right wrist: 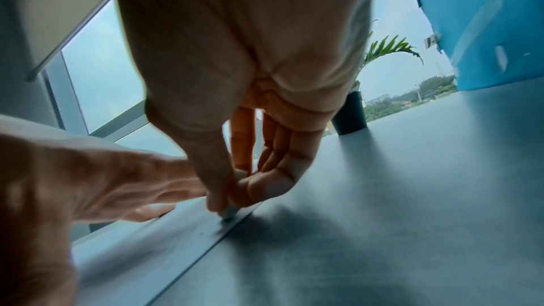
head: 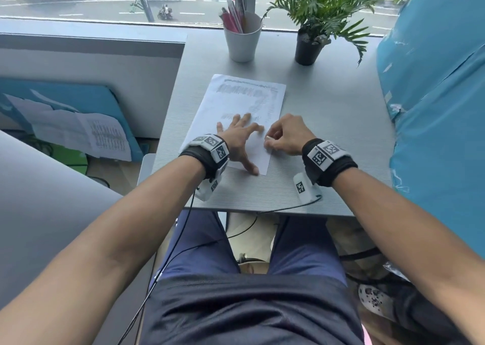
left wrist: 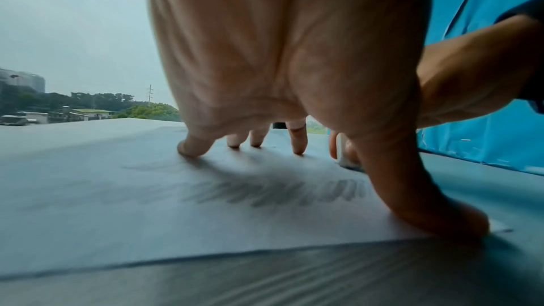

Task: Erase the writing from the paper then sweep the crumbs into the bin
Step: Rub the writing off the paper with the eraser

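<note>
A white sheet of paper (head: 236, 103) with grey pencil scribbles lies in the middle of the grey desk (head: 328, 124). My left hand (head: 240, 140) presses it flat with spread fingers; the thumb sits on the near right corner. The left wrist view shows these fingertips (left wrist: 191, 150) on the paper (left wrist: 117, 194), beside the scribbles (left wrist: 279, 194). My right hand (head: 282, 138) pinches a small white eraser (head: 269, 138) against the sheet's right edge. The eraser's tip (right wrist: 228, 214) touches the paper's edge (right wrist: 176, 236) in the right wrist view. No bin is in view.
A white cup of pens (head: 242, 39) and a potted plant in a black pot (head: 308, 46) stand at the back of the desk by the window. A blue covered object (head: 433, 108) rises along the right side. Papers lie on a blue board (head: 78, 127) left of the desk.
</note>
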